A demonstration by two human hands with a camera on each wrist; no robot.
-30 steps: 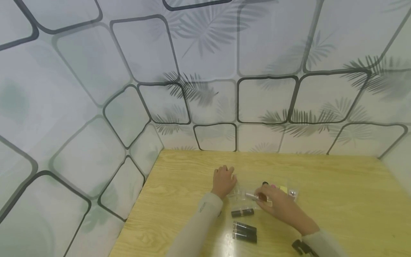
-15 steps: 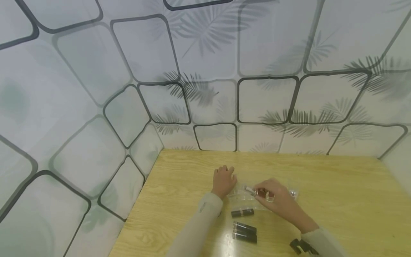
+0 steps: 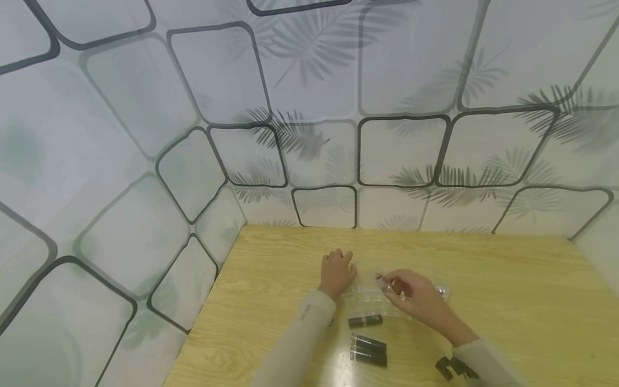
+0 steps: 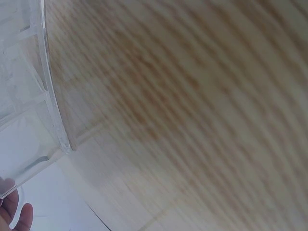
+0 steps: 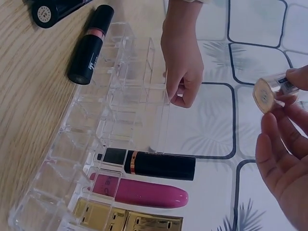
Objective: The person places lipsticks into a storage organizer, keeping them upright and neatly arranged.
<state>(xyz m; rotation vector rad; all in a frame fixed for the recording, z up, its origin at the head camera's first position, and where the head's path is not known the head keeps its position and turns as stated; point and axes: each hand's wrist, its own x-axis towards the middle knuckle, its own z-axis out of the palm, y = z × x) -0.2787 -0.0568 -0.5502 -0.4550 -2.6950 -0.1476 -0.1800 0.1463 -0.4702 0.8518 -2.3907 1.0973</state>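
Note:
My right hand (image 3: 411,293) pinches a small lipstick tube (image 5: 265,95) between thumb and fingers. It has a clear body and a peach-gold end with a round label, and it is held above a clear compartmented lipstick organizer (image 3: 360,309). At the organizer's left end, my left hand (image 3: 337,274) grips the edge with curled fingers; only a few fingertips show in the left wrist view. Inside the organizer lie a black lipstick (image 5: 163,166) with a gold band, a magenta tube (image 5: 149,193) and a gold case (image 5: 154,221). Most of the held tube is hidden by my fingers in the head view.
A black lipstick (image 3: 365,321) with a pinkish band lies just in front of the organizer. Nearer to me, two dark tubes (image 3: 368,350) lie side by side on the wooden table (image 3: 271,279). A patterned wall (image 3: 324,207) rises behind the table.
My right hand has raised the lipstick tube slightly from the organizer and turned it, so its end now tilts up. My left hand has stayed in place.

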